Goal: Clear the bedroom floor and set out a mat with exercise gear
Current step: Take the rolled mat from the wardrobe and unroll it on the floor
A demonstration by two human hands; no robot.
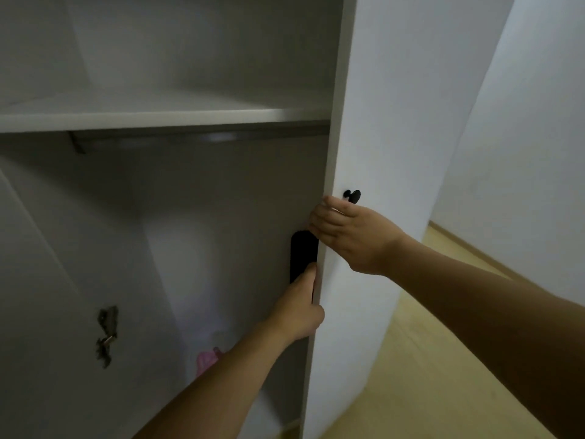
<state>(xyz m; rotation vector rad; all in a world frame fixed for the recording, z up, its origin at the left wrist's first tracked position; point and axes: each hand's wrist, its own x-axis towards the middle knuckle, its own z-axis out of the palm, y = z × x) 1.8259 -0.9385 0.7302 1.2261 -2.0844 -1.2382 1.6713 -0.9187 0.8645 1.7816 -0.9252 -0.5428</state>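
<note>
I face an open white wardrobe. Just inside its right door edge stands a black oblong object [303, 253] with a rounded top; its lower part is hidden. My left hand [300, 307] reaches into the wardrobe and grips this black object from below. My right hand [346, 234] holds the edge of the white wardrobe door [383, 122], fingers curled round it, just under the black door knob [353, 196]. No mat shows in this view.
A white shelf [158, 117] crosses the wardrobe, with a metal hanging rail [205, 136] under it. Something pink [206, 359] lies low inside. A metal hinge [106, 334] sits on the left panel. Light wooden floor [443, 359] and a white wall lie to the right.
</note>
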